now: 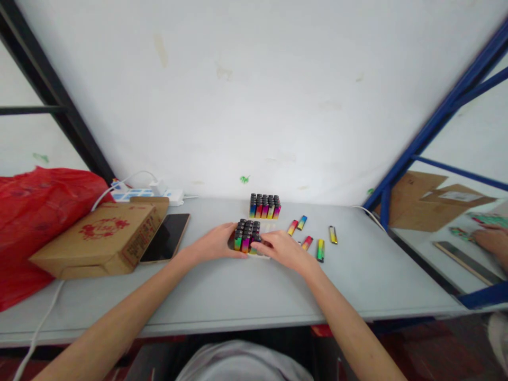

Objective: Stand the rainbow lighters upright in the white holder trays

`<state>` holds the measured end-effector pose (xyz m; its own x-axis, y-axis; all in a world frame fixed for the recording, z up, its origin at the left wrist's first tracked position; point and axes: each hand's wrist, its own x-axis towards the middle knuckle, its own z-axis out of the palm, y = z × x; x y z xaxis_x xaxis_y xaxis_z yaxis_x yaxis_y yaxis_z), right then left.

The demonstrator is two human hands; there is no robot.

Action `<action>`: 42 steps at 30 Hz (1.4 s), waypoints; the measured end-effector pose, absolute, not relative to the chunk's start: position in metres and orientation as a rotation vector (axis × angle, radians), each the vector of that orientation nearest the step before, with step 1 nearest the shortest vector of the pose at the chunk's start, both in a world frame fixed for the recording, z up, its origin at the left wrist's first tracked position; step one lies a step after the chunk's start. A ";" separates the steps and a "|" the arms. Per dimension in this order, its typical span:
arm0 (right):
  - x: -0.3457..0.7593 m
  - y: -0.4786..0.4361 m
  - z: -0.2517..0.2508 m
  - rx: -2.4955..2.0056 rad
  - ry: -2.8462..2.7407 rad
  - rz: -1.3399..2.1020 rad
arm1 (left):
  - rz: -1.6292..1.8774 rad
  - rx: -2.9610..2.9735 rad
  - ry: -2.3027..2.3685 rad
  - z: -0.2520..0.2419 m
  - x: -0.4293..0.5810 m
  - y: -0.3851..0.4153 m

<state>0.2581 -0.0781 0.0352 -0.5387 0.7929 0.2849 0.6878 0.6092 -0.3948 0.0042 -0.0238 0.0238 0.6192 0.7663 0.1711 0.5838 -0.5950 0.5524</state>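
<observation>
A block of upright lighters (246,235) with black tops and multicoloured bodies stands on the grey table, partly in a pale tray. My left hand (217,241) is wrapped round its left side. At the block's right front, my right hand (280,247) has its fingers closed on a lighter, mostly hidden by the fingers. A second block of upright lighters (265,206) stands just behind, near the wall. Loose lighters lie to the right: a blue and yellow one (302,222), a red one (307,243), a green one (320,250) and a yellow one (333,234).
On the left are a cardboard box (99,238), a phone (169,238), a red bag (47,211) and a power strip (174,197). A blue frame (436,114) edges the table on the right; beyond it another person's hand (492,241) shows.
</observation>
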 end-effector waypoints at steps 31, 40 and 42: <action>0.386 -0.057 0.038 -2.277 -1.828 0.191 | 0.489 2.427 1.081 0.028 0.005 -0.024; 0.365 -0.069 0.024 -2.263 -1.871 0.206 | 0.505 2.425 1.065 0.018 0.001 -0.019; 0.365 -0.064 0.026 -2.208 -1.864 0.244 | 0.514 2.426 1.046 0.018 0.001 -0.017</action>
<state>0.3654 -0.0641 0.0262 0.1720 0.9847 0.0277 0.9444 -0.1568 -0.2889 0.0010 -0.0175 0.0179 0.6438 0.7487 0.1577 0.5824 -0.6132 0.5336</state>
